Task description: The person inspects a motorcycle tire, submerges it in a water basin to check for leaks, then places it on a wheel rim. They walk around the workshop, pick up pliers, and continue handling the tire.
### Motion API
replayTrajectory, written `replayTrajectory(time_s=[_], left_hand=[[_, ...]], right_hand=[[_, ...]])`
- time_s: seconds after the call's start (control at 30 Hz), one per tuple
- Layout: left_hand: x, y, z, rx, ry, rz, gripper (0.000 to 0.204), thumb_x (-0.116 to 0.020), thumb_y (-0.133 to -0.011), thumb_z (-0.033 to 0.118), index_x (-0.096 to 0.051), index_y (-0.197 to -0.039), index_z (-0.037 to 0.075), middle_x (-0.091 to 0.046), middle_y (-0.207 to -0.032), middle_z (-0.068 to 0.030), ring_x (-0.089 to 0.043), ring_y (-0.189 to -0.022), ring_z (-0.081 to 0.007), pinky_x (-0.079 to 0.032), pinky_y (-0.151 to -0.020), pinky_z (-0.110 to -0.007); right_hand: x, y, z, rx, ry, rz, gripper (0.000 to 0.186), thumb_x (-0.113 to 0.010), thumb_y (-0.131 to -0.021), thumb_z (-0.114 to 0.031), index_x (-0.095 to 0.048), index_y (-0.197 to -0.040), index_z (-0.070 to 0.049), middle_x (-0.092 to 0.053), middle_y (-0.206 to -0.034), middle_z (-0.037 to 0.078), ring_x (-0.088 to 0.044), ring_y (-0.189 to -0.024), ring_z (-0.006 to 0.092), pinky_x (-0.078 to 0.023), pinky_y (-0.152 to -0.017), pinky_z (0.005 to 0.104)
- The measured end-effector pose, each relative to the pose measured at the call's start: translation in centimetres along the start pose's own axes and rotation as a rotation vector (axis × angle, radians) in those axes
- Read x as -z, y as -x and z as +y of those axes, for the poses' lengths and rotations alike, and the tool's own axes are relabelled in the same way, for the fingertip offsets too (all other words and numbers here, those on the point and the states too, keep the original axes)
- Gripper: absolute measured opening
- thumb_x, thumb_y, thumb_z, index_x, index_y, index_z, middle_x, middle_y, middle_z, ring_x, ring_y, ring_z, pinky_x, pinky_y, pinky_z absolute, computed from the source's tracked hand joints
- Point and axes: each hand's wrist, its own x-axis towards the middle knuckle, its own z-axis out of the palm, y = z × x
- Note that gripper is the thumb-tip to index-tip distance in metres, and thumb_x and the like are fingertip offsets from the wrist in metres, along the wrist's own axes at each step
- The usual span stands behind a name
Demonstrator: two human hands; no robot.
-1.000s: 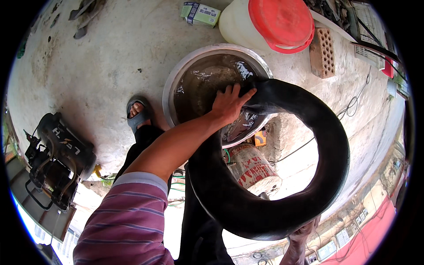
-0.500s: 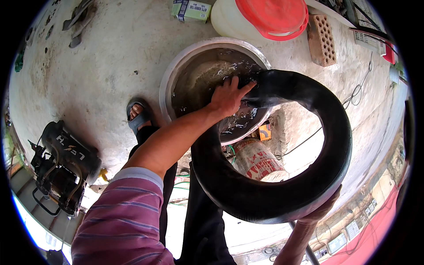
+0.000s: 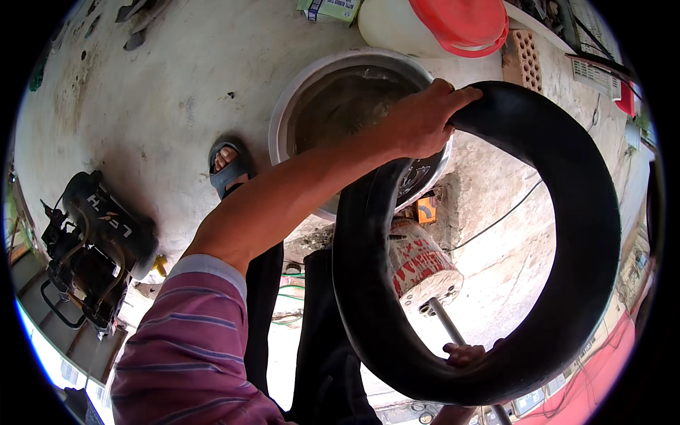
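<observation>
A black inflated inner tube (image 3: pixel 581 205) is held up in front of me, tilted, its left side overlapping a round metal basin (image 3: pixel 278 134) of murky water. My left hand (image 3: pixel 428 117) is closed on the tube's upper left part, above the basin's right rim. My right hand (image 3: pixel 464 354) grips the tube's lower part from below. Its fingertips show inside the ring, while the tube hides its palm. A grey metal pole (image 3: pixel 445 319) passes close by those fingers; whether they touch it I cannot tell.
A stained white and red bucket (image 3: pixel 425 265) and a small orange box (image 3: pixel 426 210) sit beyond the ring. A black air compressor (image 3: pixel 110 227) stands at left. At the back are a red-lidded container (image 3: pixel 464 25), a perforated brick (image 3: pixel 526 60) and a green box (image 3: pixel 331 8).
The tube has moved right and is tilted more upright, its upper left part now clear of the water. My left hand has gone from over the basin to gripping the tube. Right-hand fingers now show inside the ring.
</observation>
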Motion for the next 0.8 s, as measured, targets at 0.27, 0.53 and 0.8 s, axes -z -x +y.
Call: replayTrajectory(time_s=[0.27, 0.53, 0.8], left_hand=[[0.2, 7.5, 0.0, -0.043, -0.247, -0.099, 0.065, -0.077, -0.08, 0.033, -0.052, -0.137, 0.012, -0.042, -0.141, -0.0183, -0.04, -0.132, -0.0357, -0.038, -0.104, -0.05], [-6.9, 14.3, -3.4, 0.203, -0.478, -0.281, 0.074, -0.068, -0.081, 0.047, -0.046, -0.142, 0.011, -0.021, -0.159, -0.0178, -0.018, -0.147, -0.0337, -0.032, -0.106, -0.061], [-7.1, 14.4, -5.4, 0.23, -0.436, -0.287, 0.073, -0.066, -0.079, 0.046, -0.048, -0.141, 0.01, -0.024, -0.158, -0.0145, -0.022, -0.147, -0.0314, -0.037, -0.103, -0.061]], right_hand=[[-4.9, -4.7, 7.1, 0.246, 0.301, -0.102, 0.032, -0.064, -0.094, -0.029, -0.066, -0.112, -0.002, -0.069, -0.109, 0.012, -0.065, -0.103, 0.0231, -0.046, -0.098, 0.0364], [-3.9, -5.6, 7.1, 0.166, -0.069, -0.137, 0.058, -0.073, -0.083, -0.031, -0.056, -0.129, -0.001, -0.059, -0.129, 0.014, -0.051, -0.128, 0.0297, -0.028, -0.117, 0.0496], [-2.7, -6.8, 6.1, 0.122, -0.046, -0.096, 0.082, -0.079, -0.072, -0.029, -0.042, -0.141, -0.002, -0.053, -0.136, 0.016, -0.047, -0.131, 0.0334, -0.026, -0.118, 0.0488]])
